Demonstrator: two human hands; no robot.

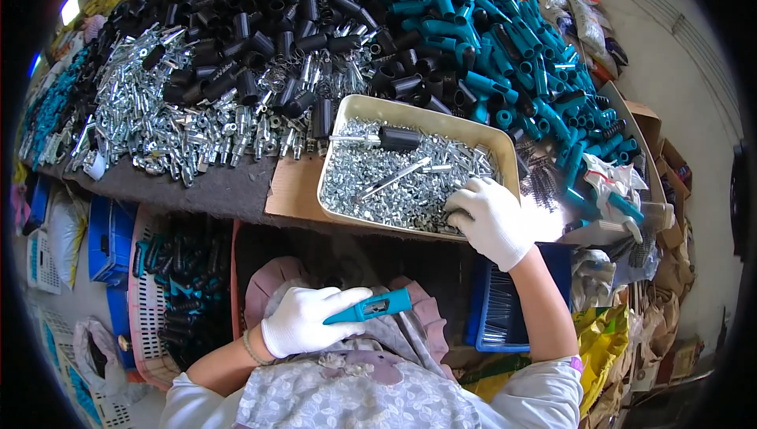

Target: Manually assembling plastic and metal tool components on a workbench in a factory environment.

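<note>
The person sits at a crowded bench, both hands in white gloves. The left hand (pixel 303 320) is closed around a teal handle (pixel 371 306), held low over the lap, near the body, its tip pointing right. The right hand (pixel 490 220) reaches into the near right corner of a beige tray (pixel 341 133), fingers curled down into the small silver metal parts (pixel 378 184); whether it has pinched any I cannot tell. Farther in the tray lies a black handle (pixel 398 139) on a metal shaft. Beyond are heaps of black sleeves (pixel 236 27) and teal handles (pixel 512 42).
</note>
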